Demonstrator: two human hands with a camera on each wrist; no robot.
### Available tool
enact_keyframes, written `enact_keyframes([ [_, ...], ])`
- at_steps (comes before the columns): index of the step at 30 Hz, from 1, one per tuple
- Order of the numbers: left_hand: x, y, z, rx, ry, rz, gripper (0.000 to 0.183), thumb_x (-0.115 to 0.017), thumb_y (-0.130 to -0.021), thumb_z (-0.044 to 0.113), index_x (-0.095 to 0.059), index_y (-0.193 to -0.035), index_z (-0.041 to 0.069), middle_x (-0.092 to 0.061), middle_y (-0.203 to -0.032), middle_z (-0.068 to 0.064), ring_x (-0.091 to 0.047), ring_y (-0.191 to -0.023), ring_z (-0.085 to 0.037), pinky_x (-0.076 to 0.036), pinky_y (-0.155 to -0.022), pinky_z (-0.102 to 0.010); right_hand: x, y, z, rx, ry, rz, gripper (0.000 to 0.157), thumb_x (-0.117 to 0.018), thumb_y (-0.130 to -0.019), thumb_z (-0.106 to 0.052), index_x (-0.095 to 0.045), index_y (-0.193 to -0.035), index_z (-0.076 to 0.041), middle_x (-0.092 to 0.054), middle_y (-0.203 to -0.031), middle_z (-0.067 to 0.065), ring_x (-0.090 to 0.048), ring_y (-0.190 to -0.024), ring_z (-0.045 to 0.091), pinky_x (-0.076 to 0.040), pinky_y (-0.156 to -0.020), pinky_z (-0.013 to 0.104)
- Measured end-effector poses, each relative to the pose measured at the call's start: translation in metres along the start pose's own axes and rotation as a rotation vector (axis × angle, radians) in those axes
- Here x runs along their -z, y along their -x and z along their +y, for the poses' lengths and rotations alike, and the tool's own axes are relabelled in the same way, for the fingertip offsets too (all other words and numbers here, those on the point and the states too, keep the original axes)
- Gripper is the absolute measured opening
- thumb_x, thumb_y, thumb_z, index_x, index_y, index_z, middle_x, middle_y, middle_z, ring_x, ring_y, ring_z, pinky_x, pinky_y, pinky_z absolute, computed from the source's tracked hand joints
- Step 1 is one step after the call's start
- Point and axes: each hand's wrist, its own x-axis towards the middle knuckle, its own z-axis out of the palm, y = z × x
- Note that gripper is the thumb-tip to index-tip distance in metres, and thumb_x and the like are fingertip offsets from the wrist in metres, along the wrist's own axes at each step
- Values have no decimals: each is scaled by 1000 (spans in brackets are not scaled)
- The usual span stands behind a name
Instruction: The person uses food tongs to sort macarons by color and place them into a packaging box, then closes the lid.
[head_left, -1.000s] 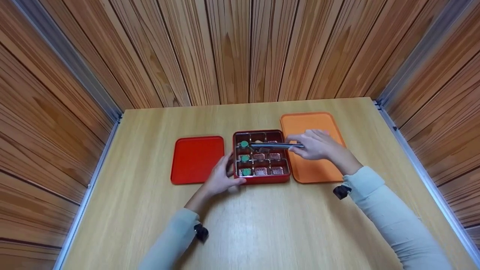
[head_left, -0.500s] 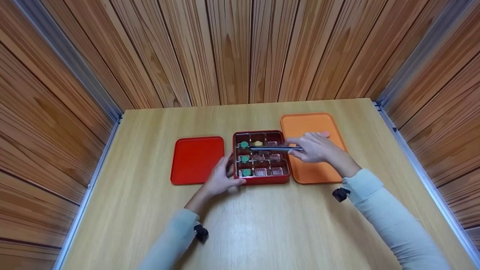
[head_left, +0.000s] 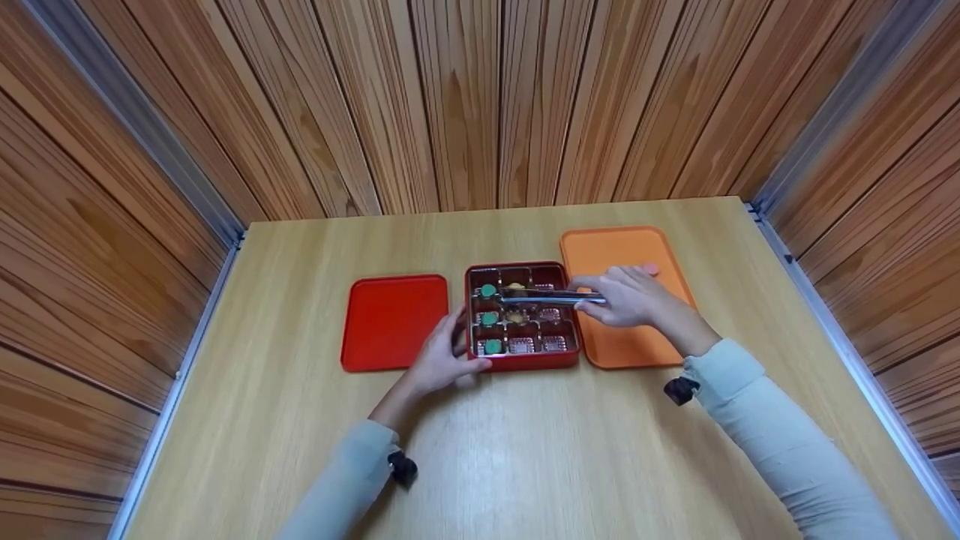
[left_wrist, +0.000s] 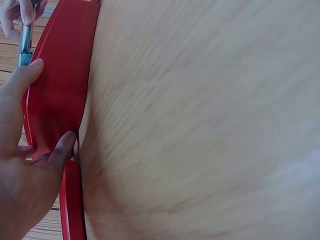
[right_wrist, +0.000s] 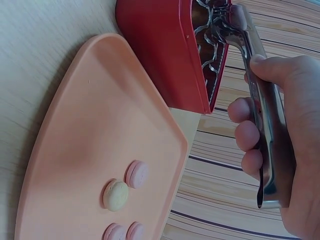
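Observation:
A red box (head_left: 525, 362) with a nine-part clear insert stands mid-table. Down its left column sit three green macarons (head_left: 490, 319); a yellow macaron (head_left: 517, 318) lies in the centre compartment and another in the far middle one, partly behind the tongs. My left hand (head_left: 437, 361) holds the box at its near left corner, thumb on the front wall and fingers along the left side. With thumb and fingers around them, my right hand (head_left: 624, 297) grips metal tongs (head_left: 551, 298), laid nearly level above the box. In the right wrist view, the tongs' tips are at the compartments.
Right of the box is an orange tray (head_left: 622, 349), bearing pink macarons (right_wrist: 137, 174) and a yellow-cream macaron (right_wrist: 116, 195). A shallow red lid or tray (head_left: 394, 322) lies to the left, close to my left hand. Wood-panelled walls (head_left: 465, 105) enclose the table.
The tongs have shifted slightly toward me. A yellow macaron now shows in the centre compartment, where the insert's plastic showed before. My left hand and the box stay put.

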Motion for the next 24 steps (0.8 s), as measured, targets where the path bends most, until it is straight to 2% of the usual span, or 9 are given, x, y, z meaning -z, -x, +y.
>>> enact_keyframes([
  [5,-1,0,1,-12,38,-1,117,-96,-90,11,-22,-180,6,-38,-180,-24,-42,-168,-41,-49,-131,-50,1,2,2,25,-28,12,33,-70,-108,-28,-74,-136,-9,-49,-66,-2,-42,-55,13,-28,-54,25],
  [13,-1,-1,1,-5,23,2,117,-97,-90,14,-22,-180,8,-37,-180,-23,-42,-168,-41,-49,-131,-51,3,11,8,-35,-23,26,26,-71,-108,-31,-74,-129,-17,-50,-65,-4,-43,-55,15,-29,-57,28],
  [18,-1,0,1,-6,8,1,117,-97,-90,16,-22,-180,8,-36,-181,-22,-41,-168,-41,-49,-132,-51,3,18,14,-52,-22,39,29,-72,-106,-30,-74,-132,-15,-50,-65,-4,-40,-53,15,-29,-56,27],
  [24,0,0,0,-15,17,2,119,-97,-89,13,-22,-180,8,-35,-181,-23,-40,-169,-42,-49,-132,-51,4,27,22,-82,-48,50,33,-73,-106,-30,-73,-136,-15,-42,-63,-6,-36,-52,14,-26,-53,25],
])
